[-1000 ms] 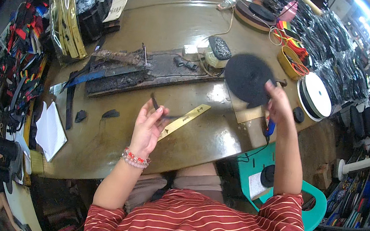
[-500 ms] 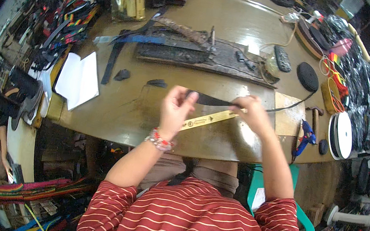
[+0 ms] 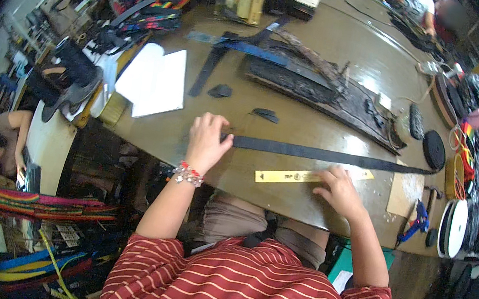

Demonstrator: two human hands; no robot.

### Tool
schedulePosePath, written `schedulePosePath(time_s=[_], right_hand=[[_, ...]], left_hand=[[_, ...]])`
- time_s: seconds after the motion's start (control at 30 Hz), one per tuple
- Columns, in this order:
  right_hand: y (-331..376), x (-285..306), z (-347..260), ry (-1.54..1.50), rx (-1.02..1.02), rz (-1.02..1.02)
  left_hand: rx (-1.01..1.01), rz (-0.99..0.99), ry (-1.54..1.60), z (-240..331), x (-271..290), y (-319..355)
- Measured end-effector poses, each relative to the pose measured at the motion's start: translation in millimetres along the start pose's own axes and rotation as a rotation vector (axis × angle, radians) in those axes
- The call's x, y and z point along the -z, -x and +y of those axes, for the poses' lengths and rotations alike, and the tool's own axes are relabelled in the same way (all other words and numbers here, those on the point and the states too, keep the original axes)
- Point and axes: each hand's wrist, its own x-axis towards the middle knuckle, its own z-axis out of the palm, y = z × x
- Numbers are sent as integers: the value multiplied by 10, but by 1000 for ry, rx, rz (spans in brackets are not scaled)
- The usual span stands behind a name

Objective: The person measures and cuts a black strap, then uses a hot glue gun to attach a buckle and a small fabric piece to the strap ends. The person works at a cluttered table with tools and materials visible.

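Note:
A black webbing strap [image 3: 311, 153] is drawn out nearly straight across the table. My left hand [image 3: 207, 142] pinches its left end between thumb and fingers. From there the strap runs right to a coiled black roll [image 3: 433, 149]. Just below the strap lies a flat yellow strip [image 3: 284, 176] with dark print, looking like a ruler. My right hand [image 3: 341, 193] is over the right part of this strip, fingers and thumb apart, its fingertips at or on the strip. Whether they press on it I cannot tell.
Black scraps [image 3: 266, 115] lie beyond the strap. A long dark board [image 3: 318, 99] is farther back. White papers [image 3: 154, 84] rest at left. A blue glue gun [image 3: 421, 217] and white spool [image 3: 454, 229] are at right. Other people are at far right and left.
My left hand has moved left with the strap's end, stretching it out lower on the table. My right hand has let go of the strap and come down over the yellow strip. The view has turned.

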Motion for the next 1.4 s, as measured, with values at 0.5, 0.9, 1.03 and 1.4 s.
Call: schedulePosePath(time_s=[0.5, 0.9, 1.03, 1.4], right_hand=[[-430, -77, -643, -108, 153, -23], [-682, -445, -367, 93, 195, 382], [-612, -500, -258, 4, 192, 481], [-611, -49, -753, -226, -31, 359]], left_hand=[[175, 430, 208, -781, 611, -92], [249, 404, -690, -2087, 1364, -210], [124, 416, -657, -2259, 1367, -195], [-95, 629, -233, -570, 1527, -155]])
